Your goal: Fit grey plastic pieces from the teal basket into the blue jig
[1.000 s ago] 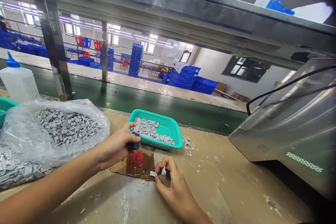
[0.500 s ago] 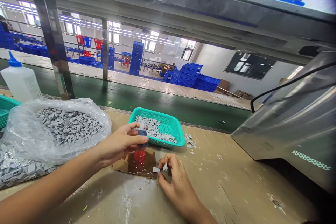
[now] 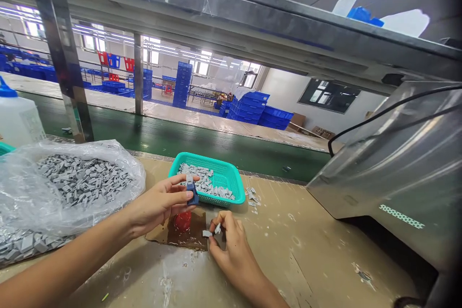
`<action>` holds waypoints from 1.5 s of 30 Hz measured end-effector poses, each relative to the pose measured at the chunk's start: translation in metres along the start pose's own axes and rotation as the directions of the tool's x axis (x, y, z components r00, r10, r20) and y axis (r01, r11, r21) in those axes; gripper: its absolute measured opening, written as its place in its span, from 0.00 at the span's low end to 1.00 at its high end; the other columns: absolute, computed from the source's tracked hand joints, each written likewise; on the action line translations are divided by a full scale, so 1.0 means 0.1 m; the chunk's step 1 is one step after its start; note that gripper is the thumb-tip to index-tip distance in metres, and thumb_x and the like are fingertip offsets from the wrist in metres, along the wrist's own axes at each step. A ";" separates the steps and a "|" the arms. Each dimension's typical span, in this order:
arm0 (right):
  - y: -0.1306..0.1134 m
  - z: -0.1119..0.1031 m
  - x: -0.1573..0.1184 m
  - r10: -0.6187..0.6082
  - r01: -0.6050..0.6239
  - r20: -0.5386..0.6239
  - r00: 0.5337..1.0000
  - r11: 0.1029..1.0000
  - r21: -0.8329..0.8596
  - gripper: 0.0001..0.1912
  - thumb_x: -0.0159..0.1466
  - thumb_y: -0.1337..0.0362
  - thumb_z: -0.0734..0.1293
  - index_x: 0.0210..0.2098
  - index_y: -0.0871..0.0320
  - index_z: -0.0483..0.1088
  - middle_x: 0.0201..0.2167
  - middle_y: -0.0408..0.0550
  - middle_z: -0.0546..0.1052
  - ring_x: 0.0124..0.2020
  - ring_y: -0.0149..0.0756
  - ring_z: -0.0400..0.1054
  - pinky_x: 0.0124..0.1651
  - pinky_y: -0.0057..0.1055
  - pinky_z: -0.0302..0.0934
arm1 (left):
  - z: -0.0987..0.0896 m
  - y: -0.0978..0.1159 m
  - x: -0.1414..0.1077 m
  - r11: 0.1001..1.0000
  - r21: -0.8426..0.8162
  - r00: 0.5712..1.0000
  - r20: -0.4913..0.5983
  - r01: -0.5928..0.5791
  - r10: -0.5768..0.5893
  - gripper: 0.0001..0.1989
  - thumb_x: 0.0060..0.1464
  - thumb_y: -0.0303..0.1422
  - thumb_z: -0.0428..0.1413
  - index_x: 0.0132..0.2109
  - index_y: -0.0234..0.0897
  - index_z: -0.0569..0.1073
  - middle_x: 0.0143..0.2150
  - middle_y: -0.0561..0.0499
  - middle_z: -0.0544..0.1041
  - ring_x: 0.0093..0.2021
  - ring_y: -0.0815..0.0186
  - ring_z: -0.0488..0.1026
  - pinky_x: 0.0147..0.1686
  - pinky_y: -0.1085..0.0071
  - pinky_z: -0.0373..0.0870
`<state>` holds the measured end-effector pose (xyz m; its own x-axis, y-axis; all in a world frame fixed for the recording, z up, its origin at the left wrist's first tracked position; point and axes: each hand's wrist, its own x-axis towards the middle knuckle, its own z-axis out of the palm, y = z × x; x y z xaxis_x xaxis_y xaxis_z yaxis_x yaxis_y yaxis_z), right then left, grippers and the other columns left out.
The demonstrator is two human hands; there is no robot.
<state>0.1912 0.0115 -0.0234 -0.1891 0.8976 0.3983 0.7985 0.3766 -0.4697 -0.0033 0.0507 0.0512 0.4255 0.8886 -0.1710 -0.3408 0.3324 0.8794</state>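
My left hand is closed around a small dark blue plastic block, with a light grey plastic piece at the block's top end. It is above a red dome-shaped thing on a wet brown board. My right hand is closed with small grey plastic pieces at its fingertips; one grey piece sticks out leftward and another shows between the fingers. Behind my left hand stands a green basket with many grey pieces in it.
On the left, an open clear plastic bag is full of grey pieces, with a white bottle behind it. Loose grey pieces lie right of the basket. A metal housing stands at right, a green conveyor belt behind.
The view has shifted, so most things appear further left. The blue block in my left hand has turned and shows more of its face. My right hand keeps its hold on the grey pieces.
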 end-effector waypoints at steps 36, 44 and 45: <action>-0.41 -0.68 0.29 0.068 0.063 -0.183 0.981 0.777 0.627 0.18 0.54 0.70 0.63 0.37 0.52 0.49 0.28 0.39 0.68 0.35 0.32 0.65 0.43 0.33 0.60 | 0.07 -0.07 0.01 0.870 0.410 0.956 0.011 -0.273 0.294 0.14 0.35 0.29 0.65 0.28 0.35 0.66 0.29 0.55 0.70 0.29 0.71 0.66 0.26 0.80 0.62; -0.63 -0.60 0.43 0.064 -0.027 -0.017 0.998 0.622 0.783 0.20 0.54 0.71 0.66 0.38 0.51 0.50 0.28 0.37 0.68 0.33 0.29 0.65 0.42 0.31 0.62 | 0.12 -0.08 -0.08 0.575 0.689 0.872 0.178 -0.441 0.456 0.15 0.39 0.27 0.61 0.38 0.41 0.69 0.29 0.58 0.73 0.32 0.68 0.71 0.32 0.76 0.66; -0.63 -0.58 0.43 0.058 -0.027 -0.011 0.998 0.612 0.790 0.21 0.53 0.71 0.66 0.38 0.51 0.50 0.28 0.37 0.68 0.33 0.29 0.65 0.42 0.31 0.62 | 0.11 -0.09 -0.07 0.550 0.704 0.866 0.192 -0.449 0.461 0.15 0.40 0.27 0.61 0.38 0.41 0.69 0.29 0.58 0.73 0.32 0.69 0.71 0.32 0.77 0.65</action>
<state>0.1659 0.0125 0.0693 -0.1358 0.9153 0.3793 0.0420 0.3878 -0.9208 0.0061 0.0376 0.0496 0.3728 0.8623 0.3426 0.2114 -0.4385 0.8735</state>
